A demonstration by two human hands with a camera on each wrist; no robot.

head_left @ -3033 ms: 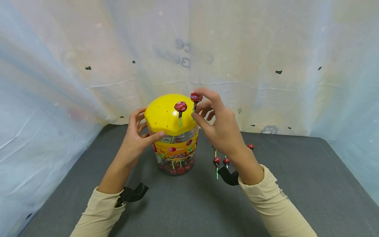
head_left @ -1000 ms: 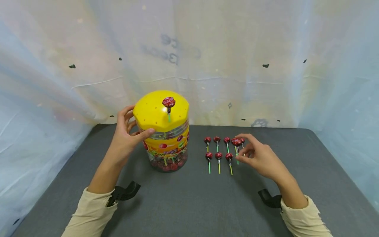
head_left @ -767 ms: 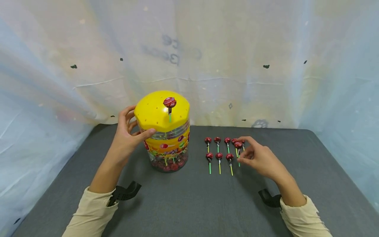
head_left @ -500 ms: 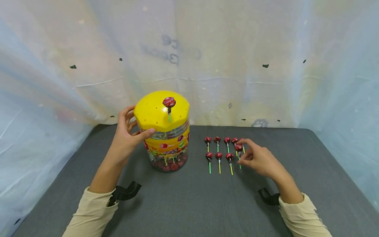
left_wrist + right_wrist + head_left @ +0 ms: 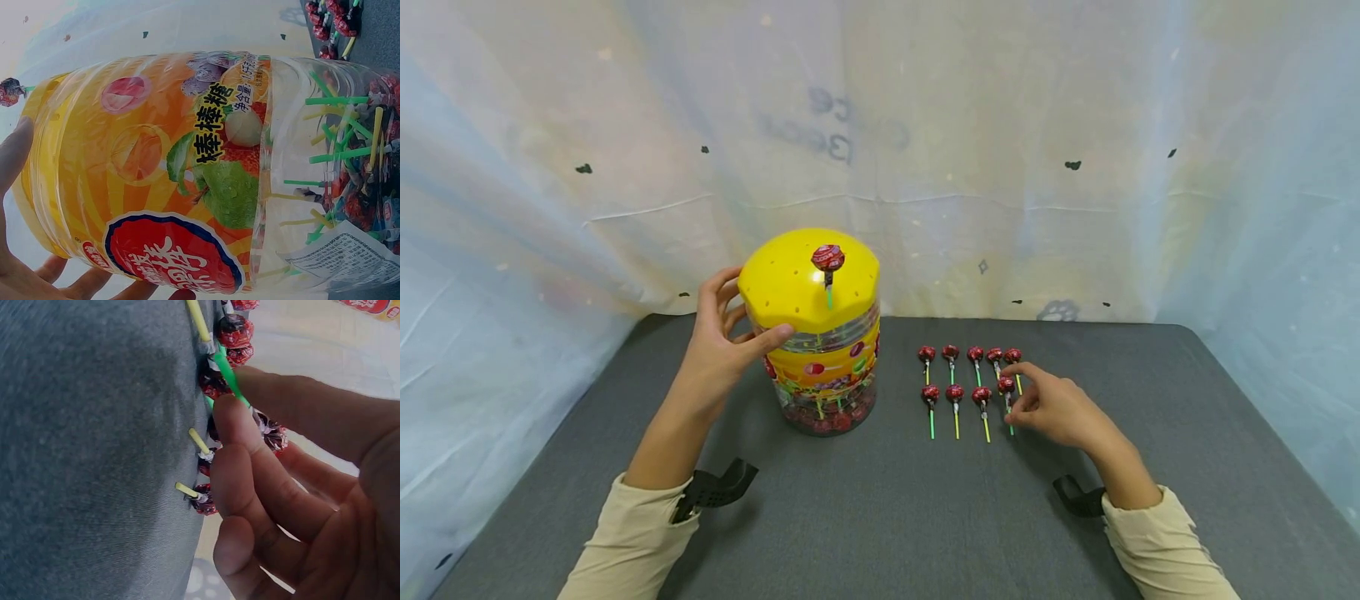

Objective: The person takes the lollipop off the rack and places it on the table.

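Observation:
My left hand [image 5: 718,346] grips the yellow lid [image 5: 782,287] of a clear plastic candy jar [image 5: 820,371], thumb in front and fingers round the far side. One red-wrapped lollipop [image 5: 828,257] sticks up out of the lid on its green stick. In the left wrist view more lollipops [image 5: 356,212] show through the jar wall. My right hand [image 5: 1056,410] pinches the green stick of another red lollipop [image 5: 1006,385] between thumb and finger, low at the right end of the near row. The right wrist view shows its green stick [image 5: 228,375] at my fingertips.
Several red lollipops lie in two rows right of the jar, the far row ending at one lollipop [image 5: 1013,356], the near row including another [image 5: 981,397]. The grey tabletop [image 5: 880,517] meets a pale curtain [image 5: 970,250] behind and at the sides.
My right hand has carried a lollipop from the lid to the table at the right. Over the last second it has eased the lollipop toward me, into the near row. My left hand keeps its grip.

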